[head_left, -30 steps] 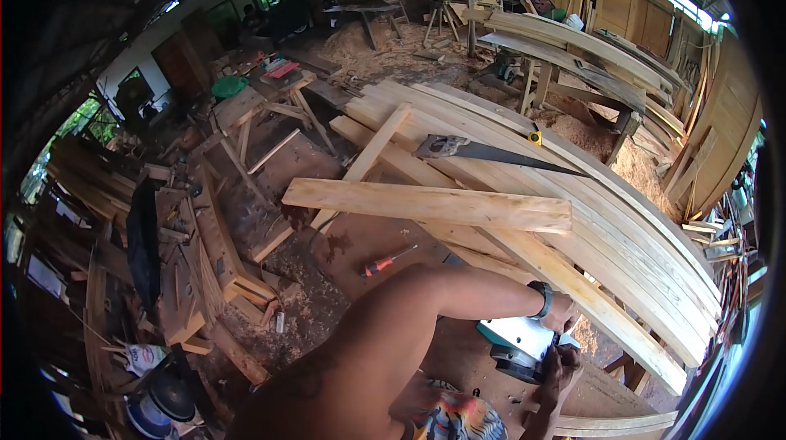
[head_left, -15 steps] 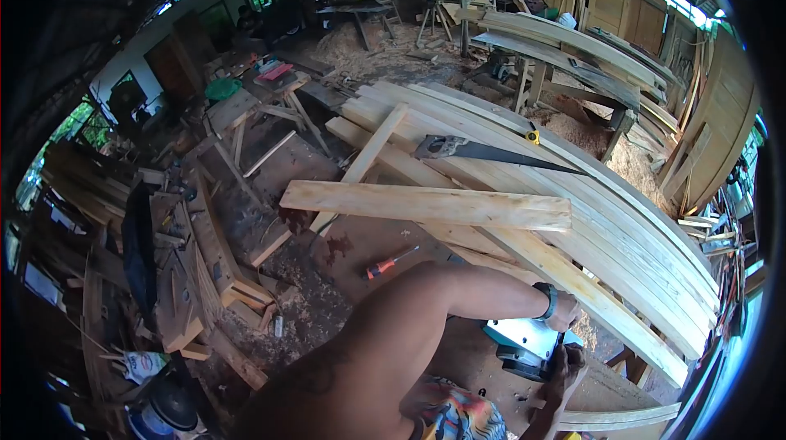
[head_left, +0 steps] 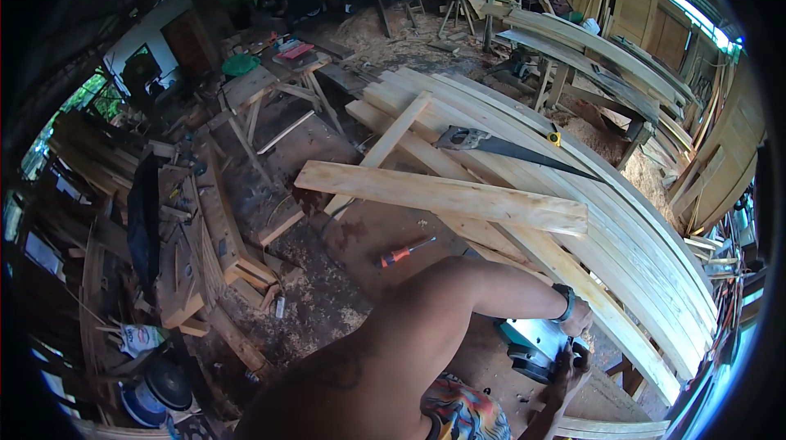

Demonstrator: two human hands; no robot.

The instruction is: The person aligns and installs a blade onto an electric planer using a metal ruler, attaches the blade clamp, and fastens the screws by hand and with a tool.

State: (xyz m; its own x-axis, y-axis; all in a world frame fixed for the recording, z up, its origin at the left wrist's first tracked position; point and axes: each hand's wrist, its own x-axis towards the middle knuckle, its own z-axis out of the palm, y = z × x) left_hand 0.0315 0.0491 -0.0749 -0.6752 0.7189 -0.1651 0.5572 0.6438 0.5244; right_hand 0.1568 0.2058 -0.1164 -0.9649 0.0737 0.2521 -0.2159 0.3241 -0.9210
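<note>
A teal power planer (head_left: 536, 338) with a shiny flat metal face and a black round part lies low at the right, close to my body. My left hand (head_left: 578, 317), wearing a dark wristband, reaches across and is closed over the planer's far end. Against its black part, my right hand (head_left: 571, 373) has its fingers bent around the side; exactly what they grip there is partly hidden. An orange-handled screwdriver (head_left: 396, 257) lies on the brown surface beyond my left arm. One loose board (head_left: 442, 196) rests crosswise over the other planks.
Long pale planks (head_left: 606, 227) fill the right side. A handsaw (head_left: 508, 151) and a yellow tape measure (head_left: 554, 139) lie on them. Wooden trestles (head_left: 246, 90) stand behind; timber offcuts (head_left: 237, 264) and shavings cover the floor at left.
The view has shifted, so the scene sits further right in the picture. Both hands stay at the planer, with the right fingers slightly changed in position on its black part.
</note>
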